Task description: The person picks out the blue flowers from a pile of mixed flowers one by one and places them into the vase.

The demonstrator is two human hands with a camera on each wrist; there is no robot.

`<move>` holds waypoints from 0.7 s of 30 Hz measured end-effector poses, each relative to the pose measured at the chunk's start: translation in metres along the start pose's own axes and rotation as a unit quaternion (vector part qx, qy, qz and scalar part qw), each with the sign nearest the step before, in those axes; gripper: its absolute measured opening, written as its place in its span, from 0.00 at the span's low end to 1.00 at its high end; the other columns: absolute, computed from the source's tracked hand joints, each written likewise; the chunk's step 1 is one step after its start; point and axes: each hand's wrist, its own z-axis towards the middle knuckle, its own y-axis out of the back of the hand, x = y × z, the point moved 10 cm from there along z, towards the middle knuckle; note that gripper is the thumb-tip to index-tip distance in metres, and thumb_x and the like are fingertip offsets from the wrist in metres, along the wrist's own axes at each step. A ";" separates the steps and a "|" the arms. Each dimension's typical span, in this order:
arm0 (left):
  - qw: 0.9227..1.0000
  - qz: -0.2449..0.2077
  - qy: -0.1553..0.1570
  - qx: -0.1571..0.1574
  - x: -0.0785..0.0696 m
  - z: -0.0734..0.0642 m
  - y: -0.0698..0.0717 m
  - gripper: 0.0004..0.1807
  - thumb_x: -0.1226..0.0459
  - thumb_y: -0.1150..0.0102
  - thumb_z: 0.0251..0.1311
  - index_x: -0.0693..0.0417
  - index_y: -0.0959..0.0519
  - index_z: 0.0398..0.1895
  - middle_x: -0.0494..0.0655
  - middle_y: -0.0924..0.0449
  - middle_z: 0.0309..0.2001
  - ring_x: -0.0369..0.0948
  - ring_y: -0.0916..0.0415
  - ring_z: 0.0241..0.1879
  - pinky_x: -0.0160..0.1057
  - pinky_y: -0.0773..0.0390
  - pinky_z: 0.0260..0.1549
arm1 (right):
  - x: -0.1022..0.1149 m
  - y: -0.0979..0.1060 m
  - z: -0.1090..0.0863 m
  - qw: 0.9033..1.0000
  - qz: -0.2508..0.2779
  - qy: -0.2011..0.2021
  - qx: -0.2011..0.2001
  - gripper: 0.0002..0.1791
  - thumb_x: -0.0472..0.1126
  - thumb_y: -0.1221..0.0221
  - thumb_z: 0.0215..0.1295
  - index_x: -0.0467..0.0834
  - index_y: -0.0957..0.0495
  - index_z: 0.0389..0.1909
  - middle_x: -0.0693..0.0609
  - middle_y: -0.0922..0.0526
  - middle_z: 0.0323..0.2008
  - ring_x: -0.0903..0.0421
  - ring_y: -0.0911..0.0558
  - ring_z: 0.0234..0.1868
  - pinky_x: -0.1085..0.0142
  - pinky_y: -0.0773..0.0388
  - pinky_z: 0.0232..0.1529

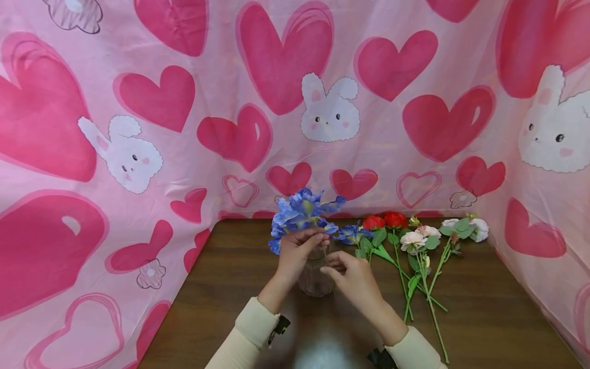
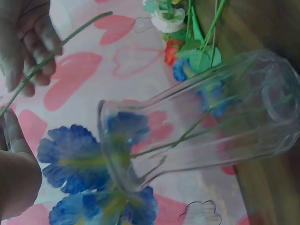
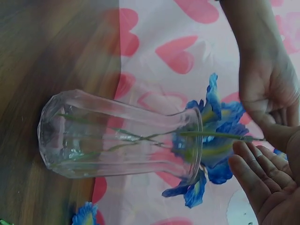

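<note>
At L fingertips [image 1: 316,239]: flwr stem [image 3: 215,135]

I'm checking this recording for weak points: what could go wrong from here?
The stem pinched by the left hand might catch on the rim of the glass vase, since its free end hangs outside the mouth. The vase could tip if bumped, as neither that hand nor the right hand braces it. The crossing stems inside may snag another one.
</note>
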 end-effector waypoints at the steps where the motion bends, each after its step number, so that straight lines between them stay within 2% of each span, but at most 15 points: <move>1: 1.000 0.002 -0.008 0.001 -0.004 0.001 0.000 0.14 0.72 0.40 0.63 0.80 0.22 0.45 0.52 0.14 0.34 0.42 0.15 0.33 0.47 0.18 0.39 | -0.002 0.001 0.000 1.000 0.002 -0.003 0.000 0.10 0.36 0.27 0.50 0.42 0.17 0.33 0.57 0.16 0.27 0.63 0.17 0.27 0.66 0.18 0.29; 4: 0.999 0.000 -0.032 0.003 -0.018 0.004 0.002 0.14 0.74 0.42 0.63 0.84 0.24 0.45 0.49 0.14 0.33 0.42 0.15 0.33 0.46 0.18 0.39 | -0.007 0.005 0.001 1.000 0.007 -0.003 -0.008 0.12 0.38 0.27 0.50 0.41 0.17 0.34 0.56 0.15 0.27 0.63 0.17 0.27 0.69 0.19 0.30; 8: 0.998 0.002 -0.067 0.002 -0.036 0.008 0.006 0.13 0.75 0.42 0.62 0.84 0.25 0.44 0.50 0.14 0.35 0.41 0.15 0.35 0.46 0.18 0.41 | -0.016 0.007 0.002 1.000 0.006 -0.007 -0.015 0.12 0.39 0.27 0.51 0.41 0.17 0.34 0.55 0.15 0.28 0.61 0.16 0.27 0.69 0.19 0.31; 13: 0.993 0.009 -0.114 0.008 -0.059 0.011 0.008 0.12 0.78 0.42 0.61 0.85 0.24 0.42 0.50 0.14 0.35 0.43 0.15 0.36 0.46 0.18 0.40 | -0.035 0.003 0.000 0.999 0.005 -0.038 -0.007 0.14 0.40 0.27 0.50 0.40 0.17 0.36 0.52 0.15 0.30 0.59 0.16 0.29 0.67 0.19 0.32; 15: 0.991 0.017 -0.134 0.006 -0.067 0.012 0.009 0.11 0.78 0.42 0.60 0.85 0.24 0.41 0.52 0.14 0.35 0.43 0.15 0.35 0.46 0.18 0.39 | -0.042 0.000 -0.002 0.999 0.005 -0.052 0.000 0.15 0.40 0.27 0.50 0.39 0.18 0.37 0.50 0.14 0.31 0.58 0.16 0.30 0.66 0.18 0.33; 19: 0.986 0.032 -0.165 0.000 -0.078 0.014 0.011 0.10 0.78 0.41 0.60 0.83 0.23 0.41 0.65 0.16 0.37 0.44 0.15 0.35 0.47 0.18 0.38 | -0.053 -0.008 -0.004 0.997 0.002 -0.074 0.008 0.17 0.40 0.27 0.51 0.39 0.18 0.40 0.47 0.14 0.33 0.56 0.15 0.33 0.64 0.18 0.36; 21: 0.985 0.039 -0.168 -0.004 -0.081 0.014 0.011 0.09 0.78 0.41 0.60 0.81 0.22 0.41 0.65 0.16 0.38 0.44 0.15 0.36 0.47 0.18 0.39 | -0.055 -0.011 -0.004 0.997 0.002 -0.074 0.009 0.19 0.41 0.27 0.50 0.37 0.19 0.41 0.46 0.14 0.34 0.52 0.15 0.35 0.61 0.18 0.37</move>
